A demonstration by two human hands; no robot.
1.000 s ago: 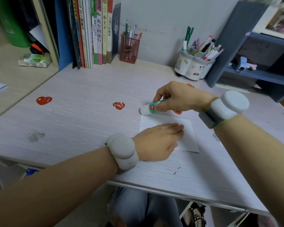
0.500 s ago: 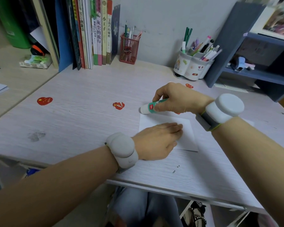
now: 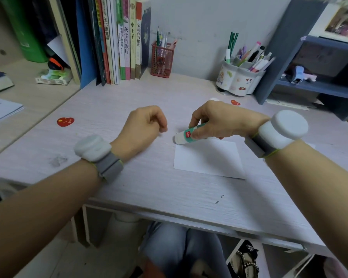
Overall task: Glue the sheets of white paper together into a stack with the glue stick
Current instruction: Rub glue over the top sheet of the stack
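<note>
The left hand [image 3: 143, 130] had lifted off the paper [image 3: 207, 157], loosely curled and empty, leaving it unsecured while the right hand [image 3: 219, 121] gripped the glue stick [image 3: 186, 135] at its corner.

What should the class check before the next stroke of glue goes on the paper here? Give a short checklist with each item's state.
1. Glue stick gripped by the right hand: ok.
2. Stick's tip at the paper's far left corner: ok.
3. Cap off, glue exposed: cannot tell.
4. Left hand steadying the paper: not ok; it is off the sheet, loosely curled, holding nothing.
5. Paper flat on the desk: ok.
6. Next sheet within reach: cannot tell; only this paper shows clearly.
</note>
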